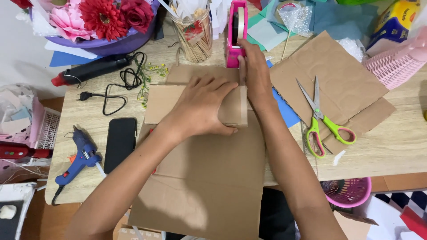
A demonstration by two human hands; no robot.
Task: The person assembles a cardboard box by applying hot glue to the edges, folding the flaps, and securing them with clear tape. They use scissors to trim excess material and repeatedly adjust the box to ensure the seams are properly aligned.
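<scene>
Two hands work one folded cardboard piece (pixel 195 104) at mid-table, lying on a larger cardboard sheet (pixel 209 178). Left hand (pixel 202 109) lies flat, fingers spread, pressing the piece so it cannot slide. Right hand (pixel 253 73) has its fingers together on a tape strip (pixel 243 100) along the piece's right edge, its fingertips at the pink dispenser (pixel 235 33) just beyond, which keeps the strip taut and straight. Scissors (pixel 321 120) rest to the right on more cardboard (pixel 329 75). Phone (pixel 120 142) and blue glue gun (pixel 80 155) lie left; flowers (pixel 102 18) stand far left.
</scene>
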